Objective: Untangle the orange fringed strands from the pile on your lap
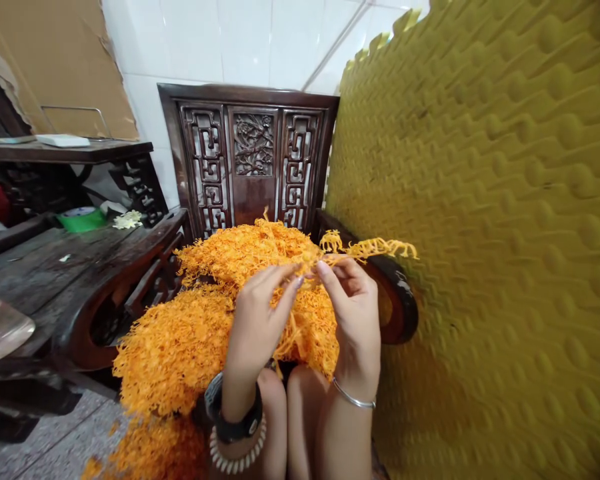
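A big heap of orange plastic sprigs (190, 333) covers the seat of a dark carved wooden chair (253, 153) and spills toward the floor. My left hand (257, 313) and my right hand (353, 307) meet above the heap, fingertips pinched together on one orange sprig strip (370, 249) that sticks out to the right. The left wrist wears a black watch and a bead bracelet, the right a thin silver bangle. My knees show below the hands.
A large yellow egg-crate foam sheet (490, 233) stands upright on the right, against the chair arm (397, 300). A dark wooden bench (55, 267) on the left holds a green tape roll (83, 219) and white bits. White tiled wall behind.
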Motion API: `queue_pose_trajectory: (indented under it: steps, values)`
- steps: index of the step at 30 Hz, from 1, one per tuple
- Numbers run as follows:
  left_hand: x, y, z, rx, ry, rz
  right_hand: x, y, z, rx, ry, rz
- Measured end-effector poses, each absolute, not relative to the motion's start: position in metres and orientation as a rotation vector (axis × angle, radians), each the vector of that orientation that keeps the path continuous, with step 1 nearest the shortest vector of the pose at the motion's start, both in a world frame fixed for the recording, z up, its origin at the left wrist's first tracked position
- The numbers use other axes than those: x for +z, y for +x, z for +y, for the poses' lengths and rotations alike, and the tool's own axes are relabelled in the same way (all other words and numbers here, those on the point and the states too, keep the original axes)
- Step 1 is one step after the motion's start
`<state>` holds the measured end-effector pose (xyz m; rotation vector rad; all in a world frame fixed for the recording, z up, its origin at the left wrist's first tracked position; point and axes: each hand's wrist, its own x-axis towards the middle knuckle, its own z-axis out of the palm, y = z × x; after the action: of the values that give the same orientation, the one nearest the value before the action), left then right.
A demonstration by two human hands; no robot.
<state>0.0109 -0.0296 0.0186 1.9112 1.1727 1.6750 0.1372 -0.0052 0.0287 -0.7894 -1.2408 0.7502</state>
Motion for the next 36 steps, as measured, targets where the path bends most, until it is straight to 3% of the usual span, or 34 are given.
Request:
queue_pose_trajectory:
  steps: [4,7,19,36]
  values:
    - [0.007,0.025,-0.014,1.248,1.907,0.944,0.025,0.143,-0.003,0.824,-0.778,-1.125]
    - [0.002,0.034,-0.007,1.176,1.816,0.855,0.024,0.144,-0.004,0.989,-0.767,-1.086]
    - [0.018,0.046,-0.027,1.359,1.963,0.694,0.032,0.156,-0.026,0.996,-0.677,-0.831]
    - [0.007,0.042,-0.014,1.935,1.093,0.857,0.023,0.12,-0.019,0.884,-0.576,-0.876]
